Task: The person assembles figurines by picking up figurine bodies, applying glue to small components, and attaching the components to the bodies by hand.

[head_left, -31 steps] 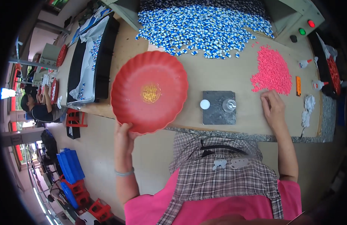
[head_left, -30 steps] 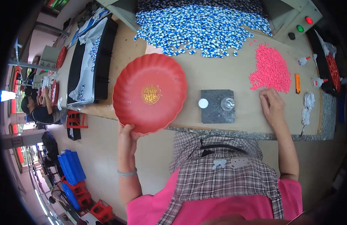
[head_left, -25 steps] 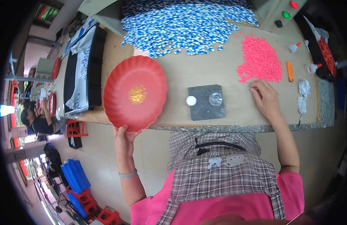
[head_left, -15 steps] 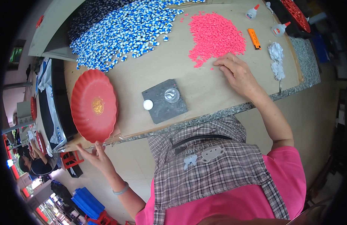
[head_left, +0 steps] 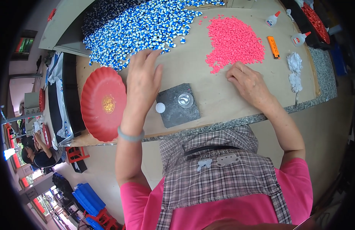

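Note:
My left hand (head_left: 142, 76) is over the table at the near edge of a large pile of small blue-and-white pieces (head_left: 146, 28). Its fingers stretch forward and the thumb stands apart; nothing shows in it. Below the pink pile (head_left: 235, 40) of small flat pieces, my right hand (head_left: 247, 82) has its fingertips bent together. Whatever they pinch, if anything, is too small to see. Between the hands lies a dark grey slab (head_left: 173, 115). On it sit a small clear round dish (head_left: 185, 100) and, at its left edge, a white round disc (head_left: 160, 107).
A red scalloped tray (head_left: 95, 86) lies left of my forearm. At the right are two small red-tipped bottles (head_left: 272, 20), an orange lighter-shaped item (head_left: 273, 47) and crumpled white tissue (head_left: 294, 71). A black bin (head_left: 315, 28) holds red pieces. Another person (head_left: 41, 153) sits far left.
My left hand has left the front rim of the red tray and moved up and right to the blue-and-white pile. My right hand stays by the pink pile, its fingers more curled.

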The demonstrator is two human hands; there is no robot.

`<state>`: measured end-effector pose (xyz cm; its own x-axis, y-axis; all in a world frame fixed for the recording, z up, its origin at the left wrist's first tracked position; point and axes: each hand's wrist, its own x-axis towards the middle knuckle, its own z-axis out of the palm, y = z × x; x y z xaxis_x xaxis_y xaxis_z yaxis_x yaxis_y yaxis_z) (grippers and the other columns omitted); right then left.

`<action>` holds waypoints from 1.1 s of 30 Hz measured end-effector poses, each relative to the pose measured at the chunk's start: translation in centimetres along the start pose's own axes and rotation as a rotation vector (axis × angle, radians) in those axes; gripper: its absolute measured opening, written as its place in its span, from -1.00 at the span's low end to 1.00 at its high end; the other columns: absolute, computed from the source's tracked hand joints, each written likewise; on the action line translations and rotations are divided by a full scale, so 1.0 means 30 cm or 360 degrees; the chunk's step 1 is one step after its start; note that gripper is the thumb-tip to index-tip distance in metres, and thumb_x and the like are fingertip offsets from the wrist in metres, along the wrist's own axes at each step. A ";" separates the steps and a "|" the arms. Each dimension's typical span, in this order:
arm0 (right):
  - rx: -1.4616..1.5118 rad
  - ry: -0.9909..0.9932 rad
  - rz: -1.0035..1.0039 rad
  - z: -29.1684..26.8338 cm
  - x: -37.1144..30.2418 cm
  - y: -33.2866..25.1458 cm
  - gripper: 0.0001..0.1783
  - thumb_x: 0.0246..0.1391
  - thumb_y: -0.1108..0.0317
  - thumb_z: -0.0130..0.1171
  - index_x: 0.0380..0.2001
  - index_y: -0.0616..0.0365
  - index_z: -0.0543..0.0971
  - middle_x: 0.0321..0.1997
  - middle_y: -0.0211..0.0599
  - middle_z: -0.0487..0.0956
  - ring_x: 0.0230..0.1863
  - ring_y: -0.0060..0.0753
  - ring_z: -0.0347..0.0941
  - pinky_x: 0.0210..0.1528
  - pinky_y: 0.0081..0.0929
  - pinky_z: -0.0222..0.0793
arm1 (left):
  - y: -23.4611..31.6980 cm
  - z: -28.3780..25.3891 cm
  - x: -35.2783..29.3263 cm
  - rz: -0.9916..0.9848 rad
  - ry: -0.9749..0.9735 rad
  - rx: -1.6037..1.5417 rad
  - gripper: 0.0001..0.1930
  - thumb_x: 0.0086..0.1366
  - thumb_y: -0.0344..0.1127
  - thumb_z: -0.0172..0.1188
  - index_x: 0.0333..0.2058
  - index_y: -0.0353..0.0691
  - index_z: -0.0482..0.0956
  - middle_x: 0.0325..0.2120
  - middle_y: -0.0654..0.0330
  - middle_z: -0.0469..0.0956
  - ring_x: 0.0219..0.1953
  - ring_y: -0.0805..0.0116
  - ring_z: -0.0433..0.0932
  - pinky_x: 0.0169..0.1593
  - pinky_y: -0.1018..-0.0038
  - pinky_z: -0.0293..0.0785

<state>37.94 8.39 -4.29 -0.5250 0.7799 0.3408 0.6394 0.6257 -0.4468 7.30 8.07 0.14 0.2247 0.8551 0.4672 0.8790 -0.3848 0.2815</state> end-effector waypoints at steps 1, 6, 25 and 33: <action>0.0023 -0.0049 0.0010 0.003 0.005 -0.003 -0.85 -0.03 0.53 0.23 -0.39 0.18 0.45 -0.35 -0.25 0.47 -0.34 -0.13 0.51 -0.35 -0.22 0.45 | -0.011 0.014 0.021 -0.0026 -0.0142 0.0007 -0.71 0.21 -0.49 0.18 -0.06 -0.27 0.55 -0.12 -0.01 0.51 -0.03 -0.01 0.45 0.06 0.23 0.38; 0.0099 -0.0086 0.0054 -0.020 -0.018 -0.002 -0.83 -0.01 0.53 0.22 -0.36 0.20 0.43 -0.35 -0.23 0.47 -0.30 -0.09 0.50 -0.32 -0.21 0.42 | 0.046 -0.015 0.007 -0.0058 -0.0453 -0.0200 -0.66 0.23 -0.41 0.22 -0.01 -0.27 0.53 -0.07 -0.02 0.51 0.03 -0.04 0.44 0.09 0.24 0.37; 0.0563 0.0277 0.0319 0.033 -0.059 0.089 -0.92 0.11 0.46 0.23 -0.36 0.22 0.53 -0.48 -0.39 0.53 -0.55 -0.59 0.40 -0.47 -0.60 0.33 | 0.154 -0.045 -0.235 -0.0059 -0.0734 -0.0526 0.10 -0.32 -0.40 0.52 0.31 -0.20 0.18 0.17 0.00 0.32 0.22 -0.03 0.29 0.27 0.17 0.23; 0.0570 0.0255 0.0345 0.035 -0.058 0.088 -0.92 0.12 0.44 0.23 -0.35 0.20 0.55 -0.48 -0.43 0.53 -0.57 -0.66 0.36 -0.49 -0.63 0.30 | 0.297 0.026 -0.197 0.0045 -0.0714 -0.0563 0.10 -0.35 -0.40 0.53 0.29 -0.25 0.20 0.13 -0.03 0.34 0.19 -0.04 0.31 0.23 0.15 0.27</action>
<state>39.96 8.66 -6.94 -0.2886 0.9027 0.3192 0.4751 0.4244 -0.7708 14.14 -0.14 -0.76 0.4708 0.8767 0.0989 0.6929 -0.4368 0.5737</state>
